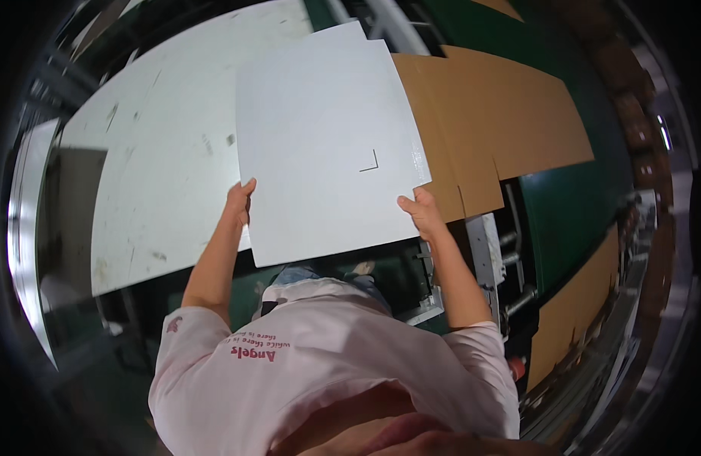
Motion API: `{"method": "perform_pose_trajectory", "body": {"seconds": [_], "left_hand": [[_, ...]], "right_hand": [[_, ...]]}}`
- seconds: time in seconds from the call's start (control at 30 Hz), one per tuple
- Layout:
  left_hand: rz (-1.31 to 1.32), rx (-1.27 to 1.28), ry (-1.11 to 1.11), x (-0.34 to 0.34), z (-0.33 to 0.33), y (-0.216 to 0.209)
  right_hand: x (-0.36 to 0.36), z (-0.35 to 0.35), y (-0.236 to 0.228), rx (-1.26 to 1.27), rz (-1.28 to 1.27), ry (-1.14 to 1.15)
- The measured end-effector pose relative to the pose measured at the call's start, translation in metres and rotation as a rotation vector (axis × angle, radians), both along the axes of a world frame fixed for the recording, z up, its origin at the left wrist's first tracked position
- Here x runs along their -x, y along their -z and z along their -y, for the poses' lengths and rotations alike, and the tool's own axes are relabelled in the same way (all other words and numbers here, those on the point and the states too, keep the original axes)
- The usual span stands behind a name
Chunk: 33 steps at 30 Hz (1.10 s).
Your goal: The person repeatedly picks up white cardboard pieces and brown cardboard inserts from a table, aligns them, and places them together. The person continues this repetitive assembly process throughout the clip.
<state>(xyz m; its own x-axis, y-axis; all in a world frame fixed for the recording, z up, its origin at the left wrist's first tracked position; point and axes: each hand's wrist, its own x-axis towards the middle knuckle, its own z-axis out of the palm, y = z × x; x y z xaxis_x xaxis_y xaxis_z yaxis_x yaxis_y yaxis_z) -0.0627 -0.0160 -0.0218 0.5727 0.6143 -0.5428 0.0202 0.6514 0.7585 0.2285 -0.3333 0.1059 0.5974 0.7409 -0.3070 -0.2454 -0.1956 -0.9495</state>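
A large white cardboard sheet (pixel 320 144) spans the space between my two hands. It has notched corners at its far end and a small dark L-shaped mark near its right side. My left hand (pixel 241 201) is closed on its left edge, the thumb on top. My right hand (pixel 423 210) grips the right edge close to the near corner, also thumb up; the fingers beneath are hidden. Part of a brown cardboard sheet (pixel 510 114) shows beyond the right edge, with the white sheet covering its left part.
To the left lies a white tabletop (pixel 168 159) with dark scuffs. A green surface (pixel 571 220) extends on the right, beside a metal frame with rollers (pixel 510 258). More brown cardboard (pixel 574 311) stands at the lower right. A pale panel (pixel 33 235) is at the far left.
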Motion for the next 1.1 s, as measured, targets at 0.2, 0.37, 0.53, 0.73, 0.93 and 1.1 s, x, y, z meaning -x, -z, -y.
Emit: {"method": "perform_pose_trajectory", "body": {"seconds": [0.2, 0.37, 0.53, 0.73, 0.93, 1.1], "left_hand": [[-0.374, -0.34, -0.168, 0.12, -0.094, 0.066], [-1.159, -1.328, 0.103, 0.101, -0.104, 0.071], [-1.104, -1.275, 0.323, 0.006, -0.065, 0.056], [-1.344, -1.243, 0.36, -0.073, -0.063, 0.058], [-1.461, -1.179, 0.391, -0.077, -0.063, 0.052], [-1.471, -1.177, 0.397, -0.083, -0.065, 0.053]], "right_hand": [[0.07, -0.119, 0.136, 0.097, -0.027, -0.175], [0.11, -0.175, 0.173, 0.272, 0.17, -0.232], [0.108, -0.2, 0.2, 0.343, 0.57, -0.408], [0.047, -0.191, 0.192, 0.266, 0.743, -0.435], [-0.184, -0.218, 0.184, 0.568, 1.204, 0.079], [-0.286, -0.226, 0.22, 0.619, 0.631, 0.029]]}}
